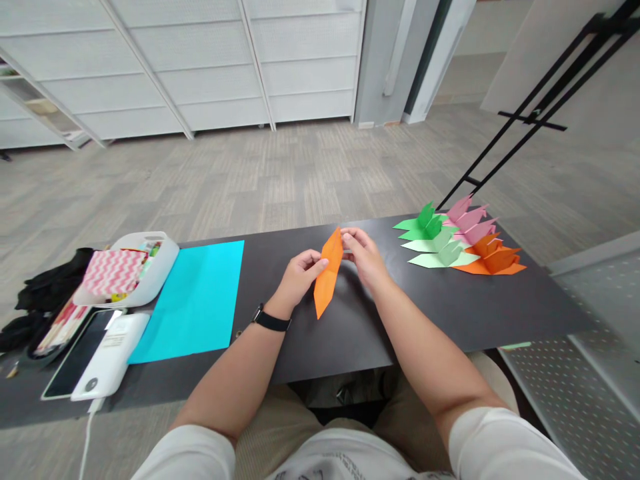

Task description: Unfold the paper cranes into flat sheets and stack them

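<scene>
Head view: orange paper (327, 283), held over the surface (420, 307), between both hands; long axis from just past 12 o'clock to just past 6. Left hand (299, 275): at its 9 o'clock, grip clamped on it, thumb on face. Right hand (367, 258): at 2 o'clock, fingertips at upper edge; whether pinched, cannot tell. Left forearm (235, 375): from 7 o'clock. Right forearm (425, 343): from nearly 5.
</scene>
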Motion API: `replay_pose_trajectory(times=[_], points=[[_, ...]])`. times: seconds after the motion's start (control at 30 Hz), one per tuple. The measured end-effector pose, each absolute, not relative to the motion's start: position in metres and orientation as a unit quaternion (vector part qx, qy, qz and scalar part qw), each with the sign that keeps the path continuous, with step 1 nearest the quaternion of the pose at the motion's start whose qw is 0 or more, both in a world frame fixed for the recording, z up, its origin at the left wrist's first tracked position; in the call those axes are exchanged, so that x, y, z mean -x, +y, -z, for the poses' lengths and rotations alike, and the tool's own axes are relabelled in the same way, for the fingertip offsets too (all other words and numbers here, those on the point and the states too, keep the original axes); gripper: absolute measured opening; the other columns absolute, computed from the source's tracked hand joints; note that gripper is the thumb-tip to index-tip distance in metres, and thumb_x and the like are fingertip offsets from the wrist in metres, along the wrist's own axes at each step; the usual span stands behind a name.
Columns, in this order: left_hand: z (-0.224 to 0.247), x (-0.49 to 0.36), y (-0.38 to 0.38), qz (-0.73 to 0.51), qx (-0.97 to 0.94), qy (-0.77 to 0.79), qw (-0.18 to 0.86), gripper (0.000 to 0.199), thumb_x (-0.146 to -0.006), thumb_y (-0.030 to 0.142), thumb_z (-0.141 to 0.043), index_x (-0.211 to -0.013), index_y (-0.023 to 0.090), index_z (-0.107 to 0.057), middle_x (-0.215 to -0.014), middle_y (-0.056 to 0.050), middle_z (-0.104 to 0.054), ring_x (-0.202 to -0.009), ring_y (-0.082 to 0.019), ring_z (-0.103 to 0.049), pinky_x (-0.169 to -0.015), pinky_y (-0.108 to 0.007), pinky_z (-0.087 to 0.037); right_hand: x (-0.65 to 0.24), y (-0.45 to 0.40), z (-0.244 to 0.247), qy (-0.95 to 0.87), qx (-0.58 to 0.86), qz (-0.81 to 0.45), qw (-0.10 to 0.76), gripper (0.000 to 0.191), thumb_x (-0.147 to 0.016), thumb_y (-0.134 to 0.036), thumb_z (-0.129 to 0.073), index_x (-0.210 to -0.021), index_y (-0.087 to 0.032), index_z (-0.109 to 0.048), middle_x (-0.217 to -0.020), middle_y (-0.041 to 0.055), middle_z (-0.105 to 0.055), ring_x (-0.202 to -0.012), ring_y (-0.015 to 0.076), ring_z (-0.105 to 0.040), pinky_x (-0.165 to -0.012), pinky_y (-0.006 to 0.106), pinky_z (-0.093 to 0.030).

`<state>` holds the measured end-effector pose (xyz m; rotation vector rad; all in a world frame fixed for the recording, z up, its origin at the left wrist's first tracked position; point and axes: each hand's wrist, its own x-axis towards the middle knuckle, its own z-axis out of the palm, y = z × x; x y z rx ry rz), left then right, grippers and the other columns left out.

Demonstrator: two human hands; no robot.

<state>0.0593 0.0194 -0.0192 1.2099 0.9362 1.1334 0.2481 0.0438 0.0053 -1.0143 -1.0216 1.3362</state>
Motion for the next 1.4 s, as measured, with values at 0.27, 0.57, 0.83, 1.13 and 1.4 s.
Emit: replay_pose_trajectory(times=[0.27,0.57,0.83,1.13,1.4], points=[[0.022,-0.058,0.028,-0.581,-0.417,0.388,0.582,0.041,-0.088,0.058,-0.082,-0.095,0.019,-0.070,-0.091,-0.002,-0.073,-0.083,-0.015,-0.068,-0.079,-0.027,-0.056,-0.243,0.042,0.006,-0.494,0.408,-0.640,0.424,0.039,-0.070,-0.048,-0.094,-0.092,-0.024,-0.073,-0.086,-0.0012,-0.075,-0.078,0.0143,-0.068,-0.072,0.028,-0.056],[0.019,-0.060,0.024,-0.559,-0.433,0.379,0.597,0.040,-0.087,0.056,-0.083,-0.101,0.019,-0.072,-0.096,-0.003,-0.076,-0.087,-0.017,-0.072,-0.083,-0.030,-0.060,-0.245,0.045,0.007,-0.465,0.406,-0.649,0.445,0.043,-0.070,-0.050,-0.094,-0.097,-0.024,-0.074,-0.085,-0.0015,-0.077,-0.074,0.0135,-0.070,-0.069,0.027,-0.059],[0.023,-0.058,0.024,-0.560,-0.465,0.364,0.581,0.039,-0.087,0.053,-0.086,-0.102,0.019,-0.074,-0.099,-0.003,-0.076,-0.090,-0.016,-0.072,-0.089,-0.030,-0.059,-0.241,0.044,0.010,-0.466,0.384,-0.646,0.467,0.046,-0.071,-0.049,-0.095,-0.100,-0.024,-0.068,-0.077,-0.0042,-0.073,-0.068,0.0119,-0.068,-0.067,0.027,-0.059],[0.026,-0.056,0.025,-0.547,-0.510,0.386,0.540,0.035,-0.090,0.052,-0.082,-0.097,0.019,-0.075,-0.096,-0.003,-0.075,-0.090,-0.017,-0.069,-0.090,-0.031,-0.057,-0.242,0.042,0.006,-0.491,0.400,-0.596,0.494,0.040,-0.072,-0.049,-0.093,-0.100,-0.026,-0.075,-0.099,0.0002,-0.075,-0.081,0.0148,-0.071,-0.080,0.033,-0.063],[0.022,-0.057,0.024,-0.600,-0.526,0.388,0.462,0.026,-0.089,0.045,-0.084,-0.095,0.021,-0.076,-0.132,-0.010,-0.071,-0.120,-0.024,-0.070,-0.104,-0.039,-0.058,-0.236,0.033,0.000,-0.551,0.334,-0.606,0.466,0.058,-0.067,-0.052,-0.098,-0.114,-0.029,-0.074,-0.113,0.0039,-0.080,-0.098,0.0231,-0.076,-0.099,0.043,-0.063]])
